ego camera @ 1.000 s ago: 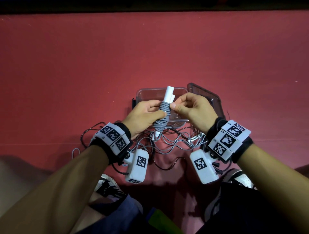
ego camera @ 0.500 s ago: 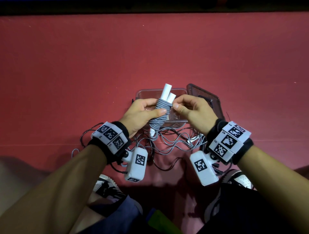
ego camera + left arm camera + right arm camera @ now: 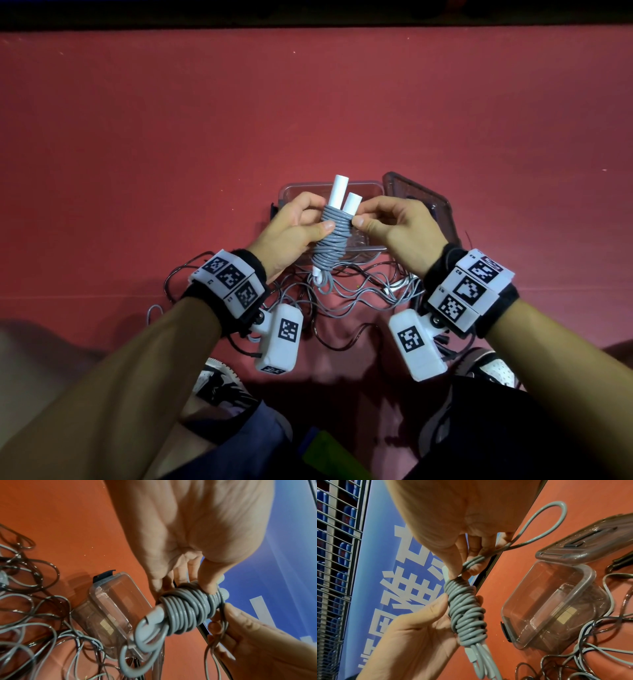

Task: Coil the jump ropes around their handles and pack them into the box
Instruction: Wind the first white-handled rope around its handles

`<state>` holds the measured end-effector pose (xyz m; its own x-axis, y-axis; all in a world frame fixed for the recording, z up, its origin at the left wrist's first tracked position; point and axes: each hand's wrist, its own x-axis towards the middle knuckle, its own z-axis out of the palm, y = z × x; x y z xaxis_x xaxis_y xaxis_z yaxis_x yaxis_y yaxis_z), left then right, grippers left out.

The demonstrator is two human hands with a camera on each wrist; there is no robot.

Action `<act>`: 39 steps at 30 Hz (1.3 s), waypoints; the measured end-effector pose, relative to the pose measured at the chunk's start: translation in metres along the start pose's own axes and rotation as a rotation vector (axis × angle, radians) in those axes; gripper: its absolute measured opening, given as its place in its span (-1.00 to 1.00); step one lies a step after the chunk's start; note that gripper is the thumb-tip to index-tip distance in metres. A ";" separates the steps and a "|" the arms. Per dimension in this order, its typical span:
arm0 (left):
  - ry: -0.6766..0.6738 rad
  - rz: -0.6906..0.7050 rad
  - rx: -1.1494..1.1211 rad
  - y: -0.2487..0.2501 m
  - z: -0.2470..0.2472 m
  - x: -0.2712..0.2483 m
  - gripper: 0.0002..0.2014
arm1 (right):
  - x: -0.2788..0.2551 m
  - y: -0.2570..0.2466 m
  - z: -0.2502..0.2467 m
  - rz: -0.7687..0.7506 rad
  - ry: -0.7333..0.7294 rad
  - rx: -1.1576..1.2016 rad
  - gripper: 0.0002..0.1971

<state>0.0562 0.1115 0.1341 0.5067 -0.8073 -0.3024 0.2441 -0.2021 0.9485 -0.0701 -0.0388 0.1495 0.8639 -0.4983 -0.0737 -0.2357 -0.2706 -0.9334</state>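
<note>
A grey jump rope (image 3: 333,236) is coiled tightly around its two white handles (image 3: 339,192), held upright above the clear box (image 3: 291,192). My left hand (image 3: 301,226) grips the coil (image 3: 187,609), thumb across the wraps. My right hand (image 3: 387,222) pinches the doubled end loop of grey rope (image 3: 539,524) at the top of the coil (image 3: 465,608). More loose ropes (image 3: 359,291), grey and dark, lie tangled on the red floor below my hands.
The open clear box (image 3: 556,601) sits on the red floor (image 3: 308,102) with its lid (image 3: 428,202) leaning at its right side. My shoes (image 3: 219,383) and knees are at the near edge. A blue banner (image 3: 393,574) stands beyond the floor.
The coiled bundle has been raised slightly and tilted more upright. My right hand's pinch has moved up to the top wraps of the coil.
</note>
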 end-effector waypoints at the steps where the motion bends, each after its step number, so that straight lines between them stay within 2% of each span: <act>1: 0.002 0.004 0.013 -0.001 -0.001 0.001 -0.77 | 0.000 0.000 0.000 0.006 -0.006 -0.006 -0.96; 3: 0.016 0.005 0.030 -0.004 -0.002 0.002 -0.79 | 0.001 0.002 0.000 0.010 -0.024 -0.043 -0.97; 7: 0.062 -0.005 -0.023 -0.002 -0.004 0.002 -0.76 | 0.002 0.002 -0.003 -0.026 -0.081 -0.154 -0.80; 10: 0.055 -0.021 -0.100 0.001 -0.004 0.002 -0.75 | 0.001 -0.001 -0.005 -0.032 -0.071 -0.096 -0.78; 12: 0.042 -0.026 -0.130 0.004 -0.001 0.000 -0.67 | 0.000 -0.001 -0.004 -0.021 -0.054 -0.043 -0.79; 16: 0.033 0.031 0.078 0.003 0.004 -0.001 -0.54 | -0.001 -0.002 -0.002 -0.023 -0.028 -0.022 -0.80; 21: 0.027 0.067 0.105 0.002 0.002 -0.003 -0.60 | 0.000 0.001 -0.001 -0.025 -0.045 -0.079 -0.80; 26: 0.083 0.063 0.109 -0.001 -0.003 0.000 -0.51 | 0.001 0.005 -0.002 -0.036 -0.078 -0.169 -0.78; 29: 0.101 0.054 0.114 -0.003 -0.003 0.001 -0.56 | 0.002 0.007 -0.001 -0.024 -0.027 -0.118 -0.87; 34: 0.109 0.047 0.117 -0.001 -0.002 0.001 -0.59 | 0.001 0.007 0.003 0.009 -0.049 -0.056 -0.90; 39: 0.116 0.055 0.124 -0.001 -0.002 0.001 -0.64 | 0.001 0.010 0.001 0.008 -0.020 -0.092 -0.76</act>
<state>0.0583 0.1125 0.1327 0.6103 -0.7510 -0.2522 0.1133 -0.2323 0.9660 -0.0713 -0.0415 0.1402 0.8701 -0.4847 -0.0890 -0.2820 -0.3416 -0.8965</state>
